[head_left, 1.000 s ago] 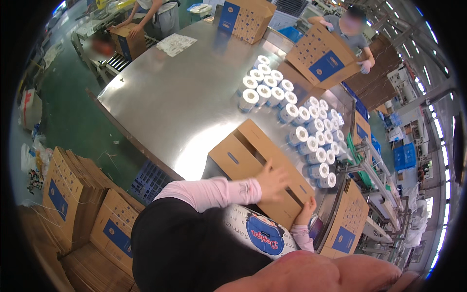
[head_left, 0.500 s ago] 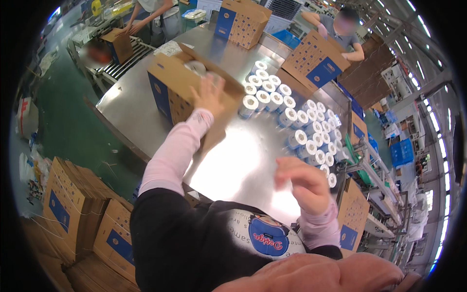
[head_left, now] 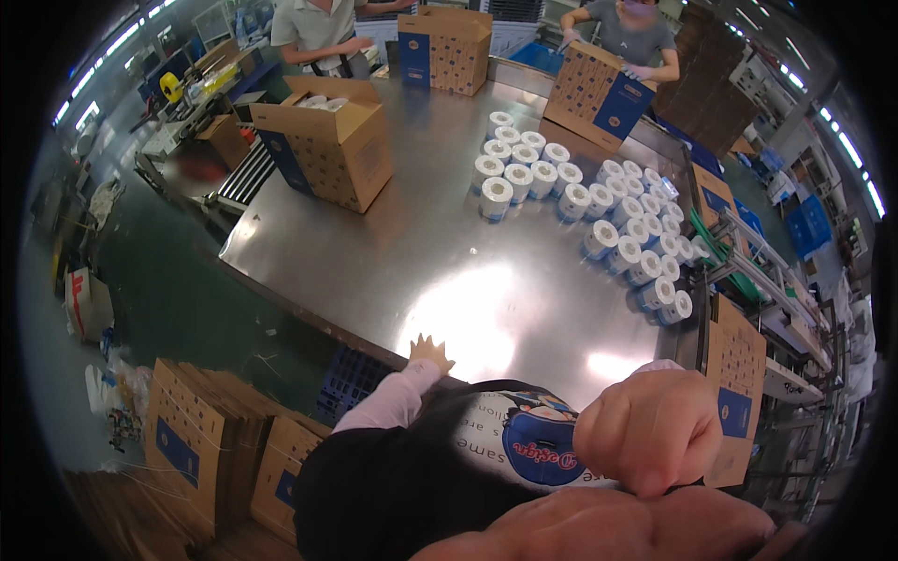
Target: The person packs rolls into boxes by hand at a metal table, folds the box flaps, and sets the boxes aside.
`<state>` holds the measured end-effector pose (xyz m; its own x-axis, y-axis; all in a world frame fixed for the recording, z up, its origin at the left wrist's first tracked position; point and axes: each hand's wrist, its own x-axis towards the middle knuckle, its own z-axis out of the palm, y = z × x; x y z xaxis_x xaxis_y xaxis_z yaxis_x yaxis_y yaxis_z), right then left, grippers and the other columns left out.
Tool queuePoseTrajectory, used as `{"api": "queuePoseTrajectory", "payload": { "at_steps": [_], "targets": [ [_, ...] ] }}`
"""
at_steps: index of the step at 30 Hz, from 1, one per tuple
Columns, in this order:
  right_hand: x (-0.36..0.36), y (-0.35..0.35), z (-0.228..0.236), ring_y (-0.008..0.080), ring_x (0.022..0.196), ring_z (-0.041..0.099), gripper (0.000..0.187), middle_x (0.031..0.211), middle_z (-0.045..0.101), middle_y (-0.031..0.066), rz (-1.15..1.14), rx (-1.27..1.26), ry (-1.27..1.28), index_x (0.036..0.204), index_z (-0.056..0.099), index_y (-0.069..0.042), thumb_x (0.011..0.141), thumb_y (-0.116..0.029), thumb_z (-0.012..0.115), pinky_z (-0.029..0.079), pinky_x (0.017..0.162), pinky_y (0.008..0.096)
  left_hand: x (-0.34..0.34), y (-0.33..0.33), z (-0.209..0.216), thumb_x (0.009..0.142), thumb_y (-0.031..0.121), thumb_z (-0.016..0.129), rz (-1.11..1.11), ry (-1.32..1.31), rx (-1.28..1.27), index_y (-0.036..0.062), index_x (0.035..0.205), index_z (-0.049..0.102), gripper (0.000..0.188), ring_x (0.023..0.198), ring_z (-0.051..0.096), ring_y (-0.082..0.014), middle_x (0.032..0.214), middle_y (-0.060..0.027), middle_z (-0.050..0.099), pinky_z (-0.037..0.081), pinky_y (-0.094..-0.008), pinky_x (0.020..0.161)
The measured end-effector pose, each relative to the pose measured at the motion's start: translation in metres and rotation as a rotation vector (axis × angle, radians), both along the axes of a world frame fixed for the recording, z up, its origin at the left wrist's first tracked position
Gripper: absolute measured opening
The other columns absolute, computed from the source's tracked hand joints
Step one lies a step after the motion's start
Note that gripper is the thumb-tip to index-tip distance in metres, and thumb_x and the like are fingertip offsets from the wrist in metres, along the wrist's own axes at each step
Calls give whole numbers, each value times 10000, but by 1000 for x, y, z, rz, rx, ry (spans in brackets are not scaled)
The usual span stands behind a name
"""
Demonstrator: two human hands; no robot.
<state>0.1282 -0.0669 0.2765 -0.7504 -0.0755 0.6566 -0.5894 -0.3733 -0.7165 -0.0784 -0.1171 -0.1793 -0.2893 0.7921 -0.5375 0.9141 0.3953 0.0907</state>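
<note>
My left hand rests with its fingers spread at the near edge of the metal table, holding nothing. Close to the camera, in front of my chest, my right hand is curled into a fist, and nothing shows in it. An upright cardboard carton with open flaps stands at the table's far left, well beyond my left hand; white rolls show in its top. To the right, several white paper rolls with blue lower parts stand on end in groups.
Across the table a person holds a carton; another person stands farther left. An open carton stands at the back. A roller conveyor adjoins the left side. Flattened cartons are stacked at lower left.
The carton by my left hand has moved away to the far left, out of its touch. My left hand has drawn back to the near edge. My right hand has come nearer the camera, closed.
</note>
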Motion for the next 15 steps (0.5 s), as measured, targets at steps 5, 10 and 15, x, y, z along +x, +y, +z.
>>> {"api": "queuePoseTrajectory", "payload": {
  "at_steps": [5, 10, 15],
  "targets": [
    [8, -3, -2, 239, 602, 508, 305, 749, 571, 62, 11, 56, -40, 1141, 559, 132, 898, -49, 525, 379, 565, 369, 23, 6, 28, 891, 458, 498, -90, -202, -123, 166, 1274, 594, 491, 1252, 503, -284, 1318, -97, 577, 384, -448, 1055],
    [19, -9, -2, 231, 592, 499, 331, 722, 550, 36, -43, 32, 48, 1143, 558, 149, 911, -84, 517, 377, 561, 364, 18, 5, 22, 881, 442, 487, -100, -177, -180, 145, 1264, 597, 497, 1210, 545, -295, 1304, -110, 587, 437, -414, 1020],
    [31, -2, -6, 256, 601, 506, 317, 757, 585, 84, -22, 69, 0, 1155, 569, 121, 903, -69, 531, 377, 555, 382, 18, 11, 31, 874, 421, 481, -87, -189, -272, 145, 1256, 605, 487, 1207, 554, -299, 1294, -116, 597, 441, -424, 1016]
  ]
}}
